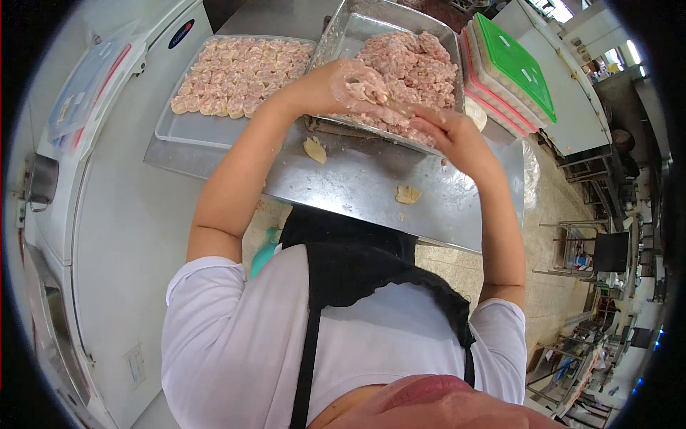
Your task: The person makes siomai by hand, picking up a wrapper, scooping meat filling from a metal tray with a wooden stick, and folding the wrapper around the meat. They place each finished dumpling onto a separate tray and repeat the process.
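My left hand [350, 84] is curled over the near-left edge of a metal pan [346, 43], with a small lump of minced meat [369, 91] in its palm and fingers. Close beside it, my right hand [449, 136] has its fingers pinched together toward the left hand. Something thin seems to be between them, but I cannot make it out. Pink minced meat fills much of the pan behind both hands. To the left, a clear tray [187, 133] carries rows of meat-filled dumplings [239, 75]. Two loose dough wrappers [314, 150] lie on the metal table [350, 182].
Stacked trays with a green lid [511, 68] stand right of the pan. A white refrigerator door [136, 214] is close on the left. Racks and a black chair [612, 252] stand on the tiled floor at the right.
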Demonstrator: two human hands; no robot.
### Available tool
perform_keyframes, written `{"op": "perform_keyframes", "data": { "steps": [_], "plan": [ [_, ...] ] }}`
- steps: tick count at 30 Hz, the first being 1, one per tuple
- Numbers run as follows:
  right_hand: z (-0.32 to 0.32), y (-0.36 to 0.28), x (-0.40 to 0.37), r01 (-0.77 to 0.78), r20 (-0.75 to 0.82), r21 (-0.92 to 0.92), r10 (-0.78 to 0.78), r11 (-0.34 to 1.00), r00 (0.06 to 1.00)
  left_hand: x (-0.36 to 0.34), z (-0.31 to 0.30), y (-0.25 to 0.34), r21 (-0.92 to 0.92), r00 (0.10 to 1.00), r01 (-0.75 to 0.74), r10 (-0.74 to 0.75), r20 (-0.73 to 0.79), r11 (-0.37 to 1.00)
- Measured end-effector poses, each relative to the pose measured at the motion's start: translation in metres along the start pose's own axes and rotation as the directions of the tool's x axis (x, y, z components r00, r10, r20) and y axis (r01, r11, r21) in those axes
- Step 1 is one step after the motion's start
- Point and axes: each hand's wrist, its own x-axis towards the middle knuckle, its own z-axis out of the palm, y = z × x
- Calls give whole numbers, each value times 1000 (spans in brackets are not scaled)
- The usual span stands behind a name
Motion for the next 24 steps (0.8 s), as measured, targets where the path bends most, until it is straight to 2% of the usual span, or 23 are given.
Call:
{"op": "perform_keyframes", "data": {
  "steps": [1, 2, 3, 4, 6, 7, 9, 10, 11, 12, 14, 16, 17, 18, 19, 22, 23, 24],
  "plan": [
    [-7, 7, 2, 21, -14, -118, -22, 993, 1000, 0, 3, -8, 0, 1000, 0, 0, -1, 1000],
    [-11, 11, 4, 41, -24, -233, -47, 972, 999, -1, 9, -21, -119, 998, 64, -66, -16, 991],
    [-15, -2, 1, -36, -103, -369, -2, 929, 995, -2, 11, -29, -235, 991, 123, -133, -26, 964],
    [-10, -8, 1, -28, -100, -370, -9, 929, 995, -2, 9, -26, -234, 990, 124, -135, -33, 964],
    [6, -13, 2, 32, -236, -343, -119, 939, 964, -1, 8, -19, -438, 944, 305, -328, 26, 845],
    [22, -1, 4, 12, -189, -404, -96, 915, 977, 0, 9, -24, -443, 943, 309, -330, 29, 842],
    [27, 25, 9, 29, -144, -361, -86, 932, 986, 7, 13, -40, -166, 988, 149, -143, 51, 975],
    [21, 28, 15, 57, -99, -319, -93, 946, 991, 4, 16, -46, -167, 989, 149, -145, 38, 975],
    [7, 30, 14, -2, -51, -341, -16, 940, 999, -4, 22, -50, -72, 990, 103, -109, -85, 992],
    [-2, 37, 11, -1, -52, -337, -17, 942, 998, -11, 26, -52, 30, 979, 66, -59, -194, 997],
    [-18, 49, 6, -53, -89, 11, 53, 999, 995, -17, 18, -38, -34, 972, 105, -110, -208, 994],
    [-30, 23, 7, -83, -66, 16, 84, 996, 994, -15, 3, -15, -287, 983, 105, -143, -116, 952],
    [-30, 12, 8, -111, -40, 21, 112, 994, 993, -14, 3, -15, -292, 983, 106, -145, -115, 951],
    [-20, 5, 11, -113, -37, 18, 113, 993, 993, -11, 3, -15, -121, 986, 86, -102, -131, 989],
    [-4, -1, 15, -48, 4, 6, 48, 999, 999, -10, 2, -17, 56, 988, 65, -56, -141, 996],
    [8, 3, 22, 49, 65, -4, -49, 999, 997, -7, 6, -33, -4, 997, 1, -1, -80, 1000],
    [-3, 3, 26, 4, 45, -149, 3, 989, 999, -9, 8, -38, -3, 996, 4, -5, -84, 1000],
    [-9, 0, 28, -45, 17, -288, 52, 957, 998, -12, 9, -42, -70, 989, 81, -89, -118, 994]
  ]
}}
